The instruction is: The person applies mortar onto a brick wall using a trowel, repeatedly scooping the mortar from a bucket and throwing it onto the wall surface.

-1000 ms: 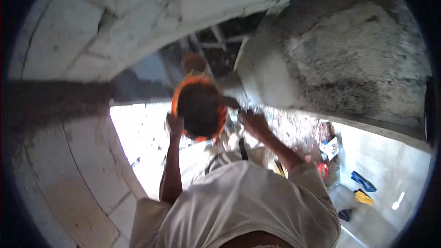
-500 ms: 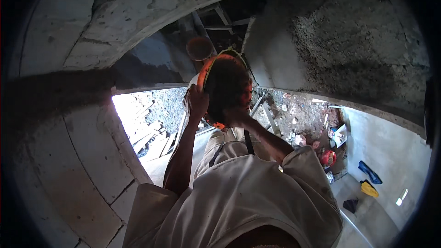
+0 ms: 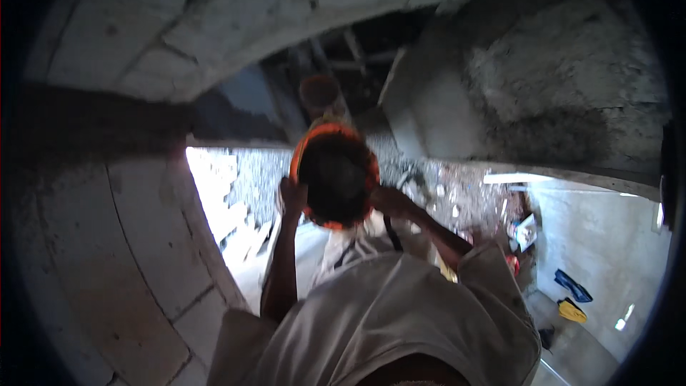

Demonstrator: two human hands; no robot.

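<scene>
An orange bucket is held up in front of my body, its round mouth facing me. The inside is dark, with a greyish patch that I cannot make out. My left hand grips the bucket's left rim, fingers closed over the edge. On the opposite side, my right hand is closed at the lower right rim; its fingertips are partly hidden in shadow. Just beyond the bucket is a second round, reddish-brown container, blurred.
Pale block wall curves along the left, and a rough rendered wall rises at right. Timber pieces lie below left. Rubble covers the ground ahead; a blue cloth and yellow cloth lie at lower right.
The bucket has come down slightly and turned so its mouth faces me more squarely. My right hand has shifted from across the mouth's lower part to the right rim. The view has tilted a little.
</scene>
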